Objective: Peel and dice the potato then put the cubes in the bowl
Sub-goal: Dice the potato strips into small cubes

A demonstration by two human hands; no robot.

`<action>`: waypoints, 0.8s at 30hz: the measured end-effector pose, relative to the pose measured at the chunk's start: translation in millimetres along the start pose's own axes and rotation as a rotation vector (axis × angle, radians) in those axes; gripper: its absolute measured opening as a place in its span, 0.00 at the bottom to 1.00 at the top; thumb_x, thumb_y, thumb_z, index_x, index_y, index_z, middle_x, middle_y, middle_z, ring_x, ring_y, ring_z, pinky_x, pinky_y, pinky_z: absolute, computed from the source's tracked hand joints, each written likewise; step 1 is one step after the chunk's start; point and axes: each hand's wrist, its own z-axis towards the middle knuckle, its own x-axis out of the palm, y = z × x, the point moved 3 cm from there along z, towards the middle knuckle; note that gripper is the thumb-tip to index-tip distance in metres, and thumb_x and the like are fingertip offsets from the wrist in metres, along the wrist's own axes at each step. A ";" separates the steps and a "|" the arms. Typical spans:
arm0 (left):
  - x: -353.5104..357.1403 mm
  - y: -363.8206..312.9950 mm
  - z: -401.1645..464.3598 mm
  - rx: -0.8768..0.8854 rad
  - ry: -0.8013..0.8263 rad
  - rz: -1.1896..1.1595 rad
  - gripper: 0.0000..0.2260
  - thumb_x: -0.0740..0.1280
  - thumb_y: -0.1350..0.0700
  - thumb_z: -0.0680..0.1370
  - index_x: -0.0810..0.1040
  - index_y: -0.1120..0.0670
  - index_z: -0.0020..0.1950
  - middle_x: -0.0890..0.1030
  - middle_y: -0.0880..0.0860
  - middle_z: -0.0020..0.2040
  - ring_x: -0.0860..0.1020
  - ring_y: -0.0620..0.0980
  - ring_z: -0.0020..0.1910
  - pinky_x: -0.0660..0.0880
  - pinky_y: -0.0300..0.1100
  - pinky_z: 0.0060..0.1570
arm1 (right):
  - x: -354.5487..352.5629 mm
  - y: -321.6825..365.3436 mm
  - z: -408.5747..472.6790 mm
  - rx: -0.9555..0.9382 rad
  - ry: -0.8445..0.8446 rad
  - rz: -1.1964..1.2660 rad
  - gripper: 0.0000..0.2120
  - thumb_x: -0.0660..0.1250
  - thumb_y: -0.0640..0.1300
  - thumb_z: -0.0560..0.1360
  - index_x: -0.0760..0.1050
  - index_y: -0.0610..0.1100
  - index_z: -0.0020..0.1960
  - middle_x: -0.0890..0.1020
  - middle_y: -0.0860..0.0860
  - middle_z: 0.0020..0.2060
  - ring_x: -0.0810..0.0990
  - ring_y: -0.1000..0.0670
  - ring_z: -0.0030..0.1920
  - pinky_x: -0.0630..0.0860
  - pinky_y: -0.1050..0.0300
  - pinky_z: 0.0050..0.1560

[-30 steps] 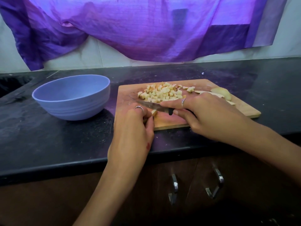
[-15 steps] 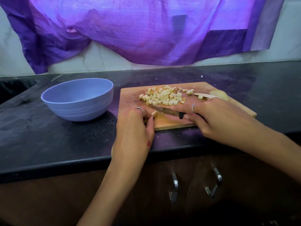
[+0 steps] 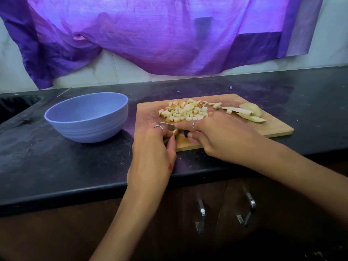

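A wooden cutting board [image 3: 273,127] lies on the black counter. A pile of potato cubes [image 3: 185,111] sits at its far middle. Larger potato slices [image 3: 248,113] lie at the board's far right. My left hand [image 3: 153,147] pinches a small potato piece [image 3: 175,132] at the board's near left. My right hand [image 3: 216,134] grips a knife [image 3: 168,125] with its forefinger along the blade; the blade lies just beyond the held piece. The knife's dark handle is mostly hidden under my right hand. A blue bowl [image 3: 86,117] stands empty left of the board.
A purple cloth [image 3: 160,34] hangs on the tiled wall behind the counter. A dark sink recess [image 3: 15,106] is at the far left. Below the counter edge are brown cabinet doors with metal handles [image 3: 248,210].
The knife and my right hand have shifted slightly over the held piece. My left hand stays on the small potato piece. The view has moved a little.
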 end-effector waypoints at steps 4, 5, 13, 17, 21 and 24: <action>-0.4 1.1 0.3 -0.019 0.012 0.001 0.05 0.67 0.53 0.77 0.83 0.52 0.48 0.81 0.50 0.44 0.78 0.48 0.44 0.76 0.44 0.45 | -5.9 -11.6 -16.3 0.044 0.067 0.052 0.19 0.54 0.54 0.81 0.61 0.69 0.69 0.70 0.43 0.70 0.67 0.44 0.70 0.68 0.50 0.62; -0.4 1.3 0.5 -0.024 0.013 0.004 0.05 0.67 0.53 0.77 0.82 0.52 0.48 0.81 0.50 0.44 0.78 0.48 0.44 0.76 0.43 0.45 | -7.7 -14.3 -20.8 0.050 0.061 0.068 0.18 0.54 0.54 0.81 0.63 0.70 0.68 0.67 0.45 0.72 0.70 0.44 0.68 0.71 0.52 0.57; -1.5 0.5 0.7 -0.028 0.025 -0.013 0.04 0.68 0.54 0.77 0.82 0.50 0.48 0.81 0.48 0.44 0.78 0.46 0.45 0.76 0.43 0.47 | -3.8 -9.4 -24.6 0.023 -0.036 0.160 0.20 0.55 0.53 0.80 0.62 0.68 0.70 0.72 0.45 0.68 0.59 0.48 0.75 0.69 0.47 0.66; -0.4 0.7 1.2 -0.029 0.018 0.008 0.05 0.67 0.54 0.77 0.82 0.51 0.48 0.81 0.50 0.45 0.78 0.50 0.46 0.76 0.45 0.48 | -9.4 -2.6 -11.3 0.035 0.030 0.048 0.19 0.53 0.54 0.81 0.61 0.69 0.70 0.76 0.43 0.63 0.66 0.44 0.70 0.70 0.50 0.59; -0.7 -0.7 1.0 -0.025 0.015 0.030 0.05 0.68 0.55 0.77 0.83 0.51 0.49 0.81 0.50 0.45 0.78 0.49 0.45 0.76 0.44 0.49 | -10.2 9.5 -4.7 0.004 0.054 -0.001 0.19 0.53 0.51 0.82 0.61 0.64 0.72 0.79 0.45 0.55 0.70 0.43 0.67 0.62 0.50 0.66; -1.7 -1.1 0.3 -0.021 0.007 0.015 0.05 0.68 0.54 0.77 0.82 0.52 0.48 0.81 0.51 0.44 0.78 0.49 0.44 0.77 0.45 0.48 | -10.2 4.9 -14.9 0.014 0.074 0.008 0.19 0.53 0.52 0.82 0.61 0.66 0.71 0.77 0.43 0.61 0.70 0.43 0.68 0.65 0.50 0.66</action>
